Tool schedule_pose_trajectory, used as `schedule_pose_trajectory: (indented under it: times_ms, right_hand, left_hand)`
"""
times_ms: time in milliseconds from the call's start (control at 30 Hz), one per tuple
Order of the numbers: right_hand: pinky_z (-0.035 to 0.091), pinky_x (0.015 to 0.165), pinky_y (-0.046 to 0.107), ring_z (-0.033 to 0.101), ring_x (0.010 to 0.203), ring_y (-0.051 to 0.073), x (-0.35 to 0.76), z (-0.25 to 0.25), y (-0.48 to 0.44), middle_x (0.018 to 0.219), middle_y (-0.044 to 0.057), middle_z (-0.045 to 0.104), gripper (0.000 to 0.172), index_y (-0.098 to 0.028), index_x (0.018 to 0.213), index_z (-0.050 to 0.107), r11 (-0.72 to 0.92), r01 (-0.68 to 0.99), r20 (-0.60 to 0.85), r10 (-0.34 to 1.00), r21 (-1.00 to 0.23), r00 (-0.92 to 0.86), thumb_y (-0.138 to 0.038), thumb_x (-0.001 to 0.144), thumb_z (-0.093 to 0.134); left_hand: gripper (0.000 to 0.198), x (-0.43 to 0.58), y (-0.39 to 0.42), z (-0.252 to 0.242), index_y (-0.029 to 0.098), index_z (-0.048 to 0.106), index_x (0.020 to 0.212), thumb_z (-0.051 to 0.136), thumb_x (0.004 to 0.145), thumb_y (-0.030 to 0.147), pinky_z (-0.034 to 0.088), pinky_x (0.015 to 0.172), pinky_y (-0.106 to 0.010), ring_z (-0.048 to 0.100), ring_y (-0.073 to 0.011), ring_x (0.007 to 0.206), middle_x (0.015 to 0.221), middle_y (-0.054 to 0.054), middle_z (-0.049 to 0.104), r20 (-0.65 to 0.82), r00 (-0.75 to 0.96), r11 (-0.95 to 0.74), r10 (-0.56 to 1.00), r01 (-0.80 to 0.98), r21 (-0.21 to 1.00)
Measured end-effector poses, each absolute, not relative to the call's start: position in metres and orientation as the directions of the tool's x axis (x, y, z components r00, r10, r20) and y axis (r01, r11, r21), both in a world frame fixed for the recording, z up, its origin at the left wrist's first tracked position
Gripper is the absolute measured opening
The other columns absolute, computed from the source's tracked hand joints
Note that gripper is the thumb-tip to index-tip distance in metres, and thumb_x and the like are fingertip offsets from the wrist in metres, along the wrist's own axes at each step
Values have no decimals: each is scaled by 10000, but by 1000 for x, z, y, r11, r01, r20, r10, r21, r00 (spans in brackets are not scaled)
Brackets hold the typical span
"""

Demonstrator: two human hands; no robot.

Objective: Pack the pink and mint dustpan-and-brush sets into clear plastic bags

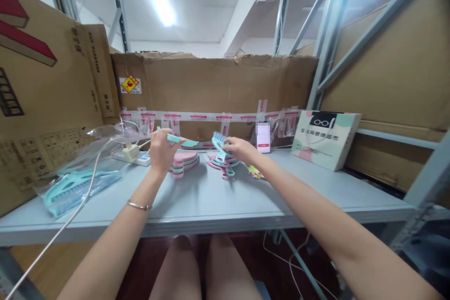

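My left hand (162, 149) is closed around the handle of a flat turquoise dustpan-like piece (188, 142), held tilted above a stack of pink and turquoise pieces (185, 161) on the shelf table. To the right, my right hand (240, 148) pinches a small turquoise brush (218, 141), its blue bristles pointing up and left. Just beneath that brush lies a pile of pink and turquoise brushes (225, 172), partly hidden by it. The left hand's fingers are partly turned away from view.
A clear bag with a turquoise brush and dustpan (82, 187) lies left, crossed by a white cable (75, 215). A power strip (143, 159), propped phone (263, 138), yellow-and-red packet (255, 172) and white-green box (324, 139) stand or lie around the table (211, 206). Cardboard (218, 84) rises behind.
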State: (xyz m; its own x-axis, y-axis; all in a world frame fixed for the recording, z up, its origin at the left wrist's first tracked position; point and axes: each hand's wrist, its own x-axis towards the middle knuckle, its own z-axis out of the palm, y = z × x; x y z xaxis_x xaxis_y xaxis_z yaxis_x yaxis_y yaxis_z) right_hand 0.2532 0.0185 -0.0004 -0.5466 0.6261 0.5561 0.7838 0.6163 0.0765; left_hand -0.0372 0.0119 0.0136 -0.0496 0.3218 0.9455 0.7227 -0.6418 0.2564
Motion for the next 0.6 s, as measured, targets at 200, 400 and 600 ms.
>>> schedule_pose_trajectory:
  times_ms: [200,400,600]
  right_hand:
    - [317,589,223,556,719,135,255,-25,50,933,29,639,317,-260,890,729,574,819,280,785,8,-553,-83,734,517]
    - [443,760,249,619,926,192,262,-46,54,1061,62,670,478,-229,1090,690,547,823,343,811,-156,-474,-35,694,506]
    - [367,1033,414,503,1213,217,263,-74,37,1276,90,583,512,-209,1197,623,491,812,510,809,-316,-292,-45,766,400]
  left_hand:
    - [221,-36,19,-9,186,568,1001,541,849,344,454,791,-362,503,-281,1062,1036,-115,620,796,165,-365,582,928,75]
    - [391,-33,12,-27,171,564,1033,454,859,504,355,948,-496,530,-307,1066,1106,-140,610,549,254,-325,796,945,35]
    - [568,-34,18,-35,175,558,987,427,770,683,235,992,-589,380,-382,1249,1356,-216,443,390,235,-347,890,904,249]
